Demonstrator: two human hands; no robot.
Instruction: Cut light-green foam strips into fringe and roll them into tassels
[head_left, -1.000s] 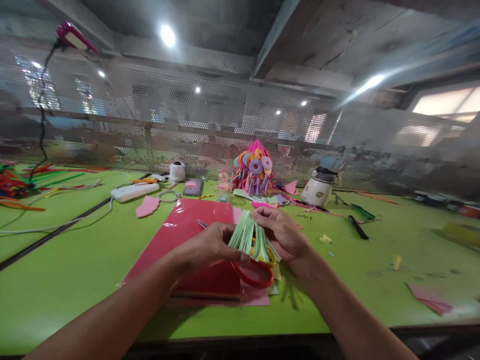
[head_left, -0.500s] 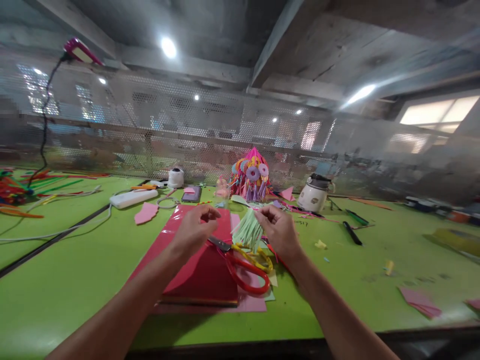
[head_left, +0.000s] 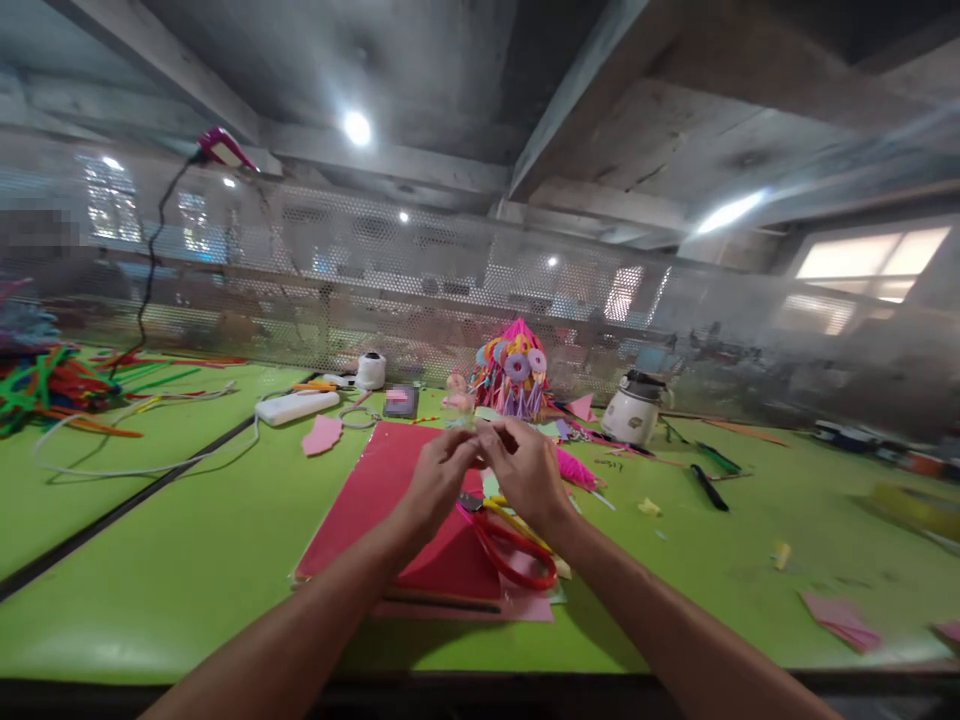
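My left hand (head_left: 442,475) and my right hand (head_left: 525,475) meet above a red folder-like pad (head_left: 390,490), fingertips pinched together. Between them most of the pale green fringed paper (head_left: 490,486) is hidden; only a bit shows under the fingers. What the left fingertips pinch cannot be made out. Below the hands lie scissors (head_left: 517,565) with red and yellow handles, resting on the red pad and some pink paper (head_left: 525,603). To the right of my right hand is a bundle of bright pink thread (head_left: 576,470).
A colourful tasselled ornament (head_left: 517,370) stands at the back, with a white jug (head_left: 632,408) to its right. A white power strip (head_left: 298,406), a spool (head_left: 370,372) and a phone (head_left: 400,401) are at left. A black-handled tool (head_left: 709,488) and pink paper (head_left: 840,620) lie right.
My left hand has moved right to meet my right hand at the fingertips. The green fringe, spread out in view before, is now mostly hidden. The view has shifted slightly.
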